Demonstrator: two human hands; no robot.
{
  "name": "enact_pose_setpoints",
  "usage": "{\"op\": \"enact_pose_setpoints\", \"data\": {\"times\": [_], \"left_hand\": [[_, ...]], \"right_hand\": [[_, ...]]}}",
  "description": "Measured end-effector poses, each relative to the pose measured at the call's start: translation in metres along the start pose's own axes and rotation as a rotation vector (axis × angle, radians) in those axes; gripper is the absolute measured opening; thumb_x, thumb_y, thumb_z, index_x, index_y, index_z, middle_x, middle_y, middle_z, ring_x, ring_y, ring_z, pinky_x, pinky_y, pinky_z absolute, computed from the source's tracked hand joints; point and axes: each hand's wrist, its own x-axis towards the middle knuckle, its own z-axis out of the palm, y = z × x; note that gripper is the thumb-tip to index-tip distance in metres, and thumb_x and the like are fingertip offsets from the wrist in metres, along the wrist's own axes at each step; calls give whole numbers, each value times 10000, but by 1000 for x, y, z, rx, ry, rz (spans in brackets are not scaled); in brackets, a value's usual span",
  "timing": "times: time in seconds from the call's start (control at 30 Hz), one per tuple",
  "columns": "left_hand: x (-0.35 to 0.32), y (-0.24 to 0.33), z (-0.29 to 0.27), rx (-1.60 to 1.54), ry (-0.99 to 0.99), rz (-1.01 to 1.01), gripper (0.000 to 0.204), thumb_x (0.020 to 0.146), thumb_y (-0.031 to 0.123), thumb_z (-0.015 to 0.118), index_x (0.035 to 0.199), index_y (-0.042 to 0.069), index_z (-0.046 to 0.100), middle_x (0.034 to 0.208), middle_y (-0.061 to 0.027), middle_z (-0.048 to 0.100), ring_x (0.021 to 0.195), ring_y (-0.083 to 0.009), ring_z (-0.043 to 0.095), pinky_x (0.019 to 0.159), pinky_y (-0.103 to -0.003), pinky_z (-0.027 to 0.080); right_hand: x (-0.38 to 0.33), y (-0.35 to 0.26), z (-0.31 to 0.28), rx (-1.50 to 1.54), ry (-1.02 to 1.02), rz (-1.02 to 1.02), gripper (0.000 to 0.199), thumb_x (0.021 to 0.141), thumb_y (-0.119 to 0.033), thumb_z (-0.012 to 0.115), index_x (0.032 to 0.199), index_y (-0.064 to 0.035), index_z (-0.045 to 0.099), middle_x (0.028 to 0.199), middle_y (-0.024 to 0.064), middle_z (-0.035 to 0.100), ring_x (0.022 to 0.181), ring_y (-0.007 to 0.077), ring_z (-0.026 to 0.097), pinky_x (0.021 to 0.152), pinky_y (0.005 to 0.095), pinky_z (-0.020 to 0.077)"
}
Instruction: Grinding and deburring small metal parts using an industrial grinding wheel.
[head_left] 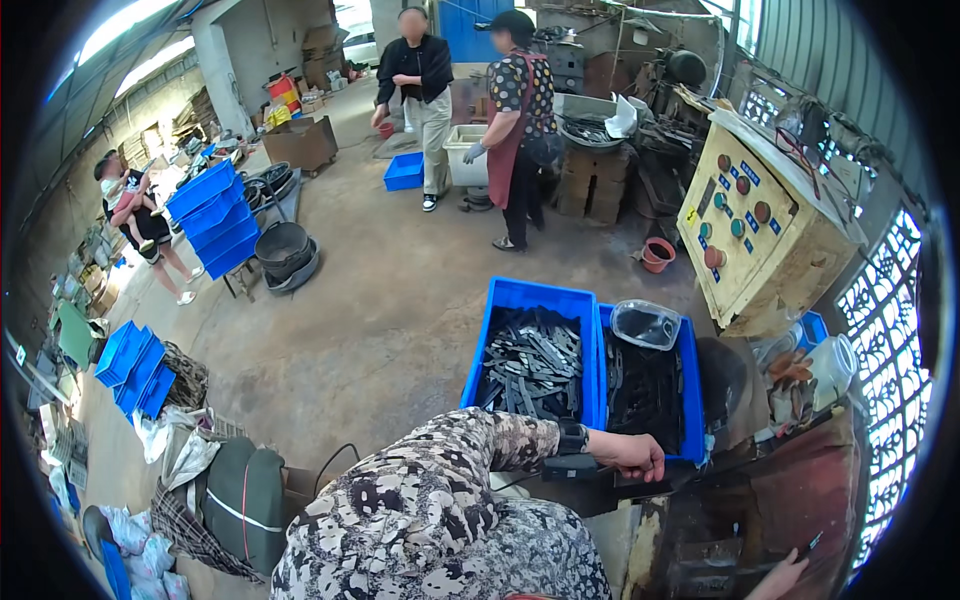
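Note:
My left arm, in a patterned sleeve with a black wristband (572, 437), reaches across to the right. My left hand (630, 455) hovers by the near edge of the right blue crate (693, 400), its fingers curled in; whatever they may hold is hidden. At the lower right my right hand (782, 578) pinches a small, thin dark metal piece (814, 543) over a dark reddish-brown work surface (800, 490). Many flat, narrow grey metal pieces (530, 365) fill the left blue crate (480, 345). Darker pieces (640, 385) lie in the right one, under a clear plastic tub (645, 325).
A yellowish control box (745, 225) with several buttons stands at the right. Beside the work surface are a clear jar (832, 365) and orange-brown gloves (790, 365). Stacked blue crates (215, 215) stand at the left. Two people (515, 130) stand farther back; another person (140, 215) carries a child.

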Motion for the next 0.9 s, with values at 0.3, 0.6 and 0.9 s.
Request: {"op": "enact_pose_setpoints", "data": {"times": [0.3,0.6,0.9], "left_hand": [[21,10,-6,68,-55,-6,200,828,-34,484,908,36,653,727,15,590,550,-52,480,466,-216,368],[24,10,22,100,-171,12,246,791,-51,459,898,31,665,719,-4,602,545,-67,495,460,-225,386],[-10,22,41,130,-395,66,250,804,-25,448,901,44,668,744,-15,616,572,-85,535,490,-223,428]], "right_hand": [[24,85,27,-588,-143,339,501,952,-346,508,1285,26,471,1191,286,561,1071,420,539,899,434,424],[27,164,20,-679,-120,202,529,946,-346,510,1318,25,444,1231,274,547,1140,424,506,938,419,417],[-7,155,-108,-833,182,-288,477,962,-291,490,1330,7,439,1189,267,574,1052,394,573,926,410,455]]}}
